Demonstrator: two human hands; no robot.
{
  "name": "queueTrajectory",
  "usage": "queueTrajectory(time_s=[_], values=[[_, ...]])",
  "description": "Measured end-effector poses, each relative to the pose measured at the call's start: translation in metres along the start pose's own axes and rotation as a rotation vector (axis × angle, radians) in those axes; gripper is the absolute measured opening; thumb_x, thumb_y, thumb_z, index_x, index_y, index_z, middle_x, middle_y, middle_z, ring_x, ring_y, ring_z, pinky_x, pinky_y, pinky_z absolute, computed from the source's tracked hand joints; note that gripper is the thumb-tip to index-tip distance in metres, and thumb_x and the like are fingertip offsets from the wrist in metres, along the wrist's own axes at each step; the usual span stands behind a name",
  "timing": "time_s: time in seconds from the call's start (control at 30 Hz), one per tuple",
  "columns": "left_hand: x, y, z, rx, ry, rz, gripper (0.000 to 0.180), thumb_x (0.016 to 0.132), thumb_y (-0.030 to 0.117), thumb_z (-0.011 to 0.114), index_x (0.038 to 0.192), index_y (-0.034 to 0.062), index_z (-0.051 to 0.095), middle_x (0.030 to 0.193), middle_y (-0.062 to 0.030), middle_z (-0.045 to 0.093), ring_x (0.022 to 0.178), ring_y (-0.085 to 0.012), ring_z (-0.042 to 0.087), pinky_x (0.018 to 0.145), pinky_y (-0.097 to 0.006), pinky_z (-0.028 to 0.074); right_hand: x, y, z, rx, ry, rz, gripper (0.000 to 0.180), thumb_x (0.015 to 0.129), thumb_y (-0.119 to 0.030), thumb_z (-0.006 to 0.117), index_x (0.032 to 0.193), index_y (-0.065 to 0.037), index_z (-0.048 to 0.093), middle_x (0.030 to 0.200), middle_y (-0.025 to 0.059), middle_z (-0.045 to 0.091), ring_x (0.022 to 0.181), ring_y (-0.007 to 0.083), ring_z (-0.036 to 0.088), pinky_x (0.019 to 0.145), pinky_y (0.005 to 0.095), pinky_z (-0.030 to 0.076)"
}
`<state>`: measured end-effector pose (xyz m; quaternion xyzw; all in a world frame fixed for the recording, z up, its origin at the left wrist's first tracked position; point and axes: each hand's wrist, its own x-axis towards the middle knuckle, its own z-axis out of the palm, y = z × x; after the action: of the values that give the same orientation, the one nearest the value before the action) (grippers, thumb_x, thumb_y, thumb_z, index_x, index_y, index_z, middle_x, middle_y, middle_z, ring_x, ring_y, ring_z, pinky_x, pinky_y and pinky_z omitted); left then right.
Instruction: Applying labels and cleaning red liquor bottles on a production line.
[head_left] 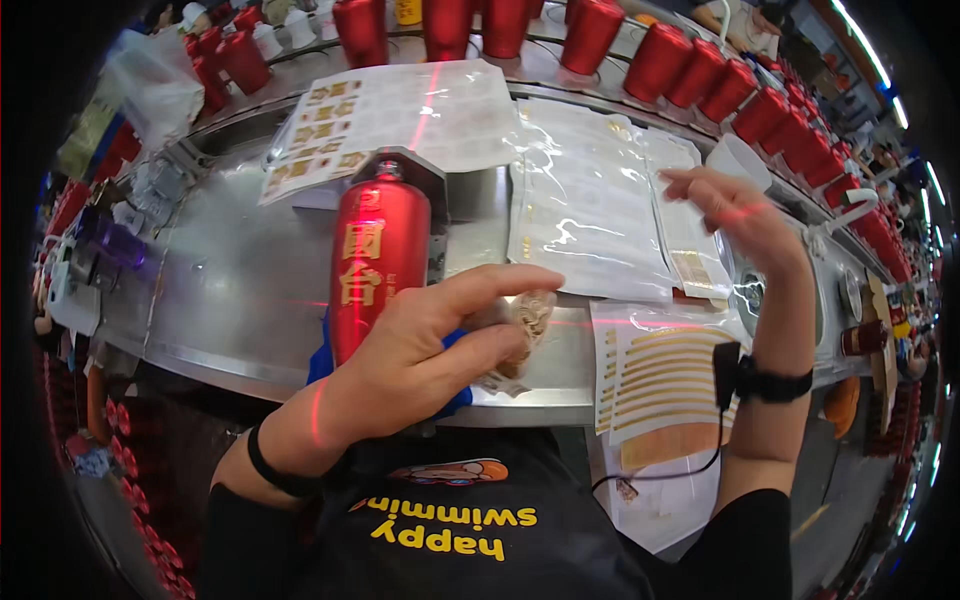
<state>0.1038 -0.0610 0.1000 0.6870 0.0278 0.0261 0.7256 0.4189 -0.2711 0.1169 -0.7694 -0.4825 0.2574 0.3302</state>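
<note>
A glossy red bottle [370, 250] with gold characters lies on its back, its neck end at a dark angular holder [432, 180]. Blue cloth [322, 355] shows beneath it. My left hand [400, 365] is beside the bottle's lower part, index finger stretched out and thumb apart from it. By those fingertips sits a small clear plastic bundle with something beige inside [530, 318]; whether they touch it I cannot tell. Over the right-hand sticker sheet [690, 260] my right hand [728, 210] is raised, fingers loosely bent and apart, with nothing visible in them.
White sheets with gold stickers [400, 125] and a clear-covered stack [590, 200] lie on the metal bench [220, 270]. Curved gold strips [665, 365] overhang its front edge. Red bottles [655, 62] line the back, near a white bowl [738, 160]. Other people are beyond.
</note>
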Motion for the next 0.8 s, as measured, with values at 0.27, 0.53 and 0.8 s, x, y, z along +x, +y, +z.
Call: queueTrajectory(time_s=[0.27,0.53,0.8], values=[[0.007,-0.002,0.008,0.293,-0.016,0.187,0.044,0.095,0.001,0.053,0.138,0.0051,0.043,0.078,-0.0059,0.063,0.075,-0.0100,0.063,0.074,-0.026,0.049,0.015,-0.103,0.087,0.076,-0.300,-0.477,0.029,0.089,-0.026,0.070,0.100,0.001,0.063,0.108,0.0107,0.063,0.098,0.0209,0.059,0.086,0.0335,0.046],[0.007,-0.004,0.004,0.513,0.129,0.313,0.048,0.092,0.002,0.058,0.136,0.0065,0.041,0.076,-0.0070,0.063,0.071,-0.0142,0.065,0.070,-0.028,0.049,0.030,-0.091,0.078,0.064,-0.179,-0.394,0.012,0.085,-0.008,0.069,0.084,-0.003,0.059,0.096,0.0035,0.059,0.088,0.0126,0.053,0.078,0.0263,0.044],[-0.026,-0.009,-0.030,0.634,0.257,0.390,0.050,0.086,0.001,0.061,0.134,0.0013,0.047,0.083,-0.0106,0.062,0.075,-0.0234,0.061,0.073,-0.032,0.049,0.089,0.066,0.017,-0.231,0.199,0.444,0.025,0.088,-0.032,0.066,0.087,-0.007,0.065,0.076,-0.0016,0.058,0.067,0.0092,0.049,0.059,0.0271,0.041]])
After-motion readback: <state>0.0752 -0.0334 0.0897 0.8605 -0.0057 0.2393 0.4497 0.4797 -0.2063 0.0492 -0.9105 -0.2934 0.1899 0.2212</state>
